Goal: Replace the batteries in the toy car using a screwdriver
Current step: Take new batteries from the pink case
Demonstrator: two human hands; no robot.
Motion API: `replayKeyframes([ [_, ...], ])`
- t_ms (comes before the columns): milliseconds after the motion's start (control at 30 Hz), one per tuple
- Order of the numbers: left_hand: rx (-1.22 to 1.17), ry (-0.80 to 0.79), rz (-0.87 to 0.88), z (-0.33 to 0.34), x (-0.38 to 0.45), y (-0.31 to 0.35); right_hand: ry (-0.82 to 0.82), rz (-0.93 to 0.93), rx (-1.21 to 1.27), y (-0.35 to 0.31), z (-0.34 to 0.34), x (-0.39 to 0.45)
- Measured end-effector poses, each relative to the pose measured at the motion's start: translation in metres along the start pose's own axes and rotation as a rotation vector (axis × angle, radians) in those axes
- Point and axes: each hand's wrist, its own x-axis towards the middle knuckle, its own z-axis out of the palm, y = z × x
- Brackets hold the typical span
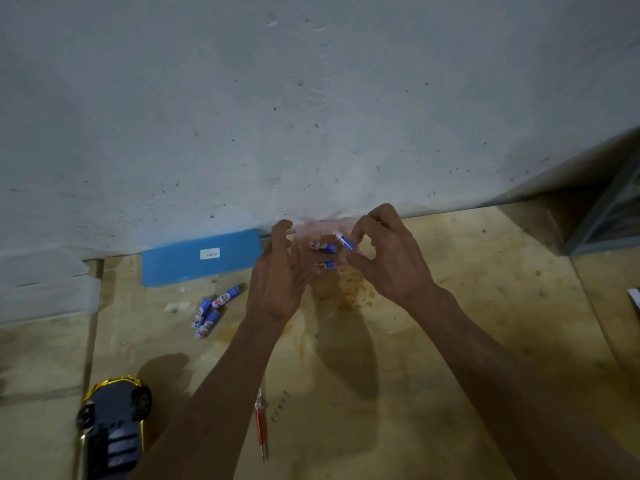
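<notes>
Both hands are raised over the wooden table near the wall. Between them is a thin clear plastic bag [320, 227] with blue batteries [322, 247] inside. My left hand [277, 275] grips the bag's left side with curled fingers. My right hand [388, 261] pinches one blue battery [345, 241] at the bag's right side between thumb and forefinger. Three loose blue batteries [211, 311] lie on the table to the left. The gold toy car [112, 424] lies upside down at the bottom left, its dark underside up. A red screwdriver [260, 424] lies beside my left forearm.
A flat blue case [201, 258] with a white label rests against the wall behind the loose batteries. The wooden table [485, 289] has stains under my hands. A dark shelf or box [609, 216] stands at the far right.
</notes>
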Motion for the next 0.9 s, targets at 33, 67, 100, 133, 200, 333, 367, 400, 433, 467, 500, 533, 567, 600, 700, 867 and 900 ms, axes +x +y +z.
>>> replayKeyframes([
  [33,0.008,0.002,0.017,-0.001,0.0,0.0,0.031,-0.012,0.0,0.0,0.0,-0.001],
  [67,0.017,0.003,0.048,-0.001,0.0,0.001,0.048,-0.022,-0.015,-0.001,0.0,-0.001],
  [100,0.038,0.002,0.083,-0.001,0.0,0.0,0.044,-0.034,-0.043,-0.002,0.0,-0.001],
  [133,0.067,0.001,0.117,-0.001,0.0,-0.001,0.019,-0.047,-0.082,-0.003,0.0,-0.001],
  [200,0.126,-0.013,0.155,-0.001,0.0,-0.002,-0.054,-0.088,-0.156,0.002,0.004,-0.003],
  [333,0.202,-0.076,0.132,-0.003,0.002,-0.007,-0.085,-0.154,-0.186,0.016,0.016,-0.014],
  [367,0.208,-0.079,0.14,-0.004,0.002,-0.008,-0.076,-0.153,-0.179,0.016,0.018,-0.017],
  [400,0.219,-0.079,0.152,-0.005,0.002,-0.01,-0.062,-0.15,-0.172,0.015,0.02,-0.018],
  [433,0.229,-0.081,0.16,-0.005,0.002,-0.012,-0.046,-0.15,-0.169,0.014,0.022,-0.02],
  [467,0.237,-0.085,0.161,-0.005,0.002,-0.013,-0.029,-0.15,-0.168,0.012,0.024,-0.021],
  [500,0.243,-0.086,0.159,-0.005,0.002,-0.013,-0.01,-0.147,-0.159,0.012,0.026,-0.022],
  [533,0.247,-0.089,0.156,-0.004,0.002,-0.014,0.005,-0.139,-0.146,0.012,0.028,-0.023],
  [567,0.246,-0.096,0.152,-0.004,0.002,-0.015,0.017,-0.131,-0.139,0.013,0.03,-0.024],
  [600,0.238,-0.104,0.148,-0.003,0.002,-0.015,0.025,-0.127,-0.144,0.014,0.032,-0.025],
  [700,0.245,-0.115,0.147,-0.001,0.003,-0.013,0.015,-0.124,-0.201,0.012,0.036,-0.03],
  [867,0.333,-0.128,0.15,0.002,0.002,-0.008,-0.025,-0.096,-0.223,0.003,0.037,-0.032],
  [900,0.336,-0.137,0.148,0.002,0.003,-0.008,-0.025,-0.093,-0.24,0.003,0.038,-0.033],
])
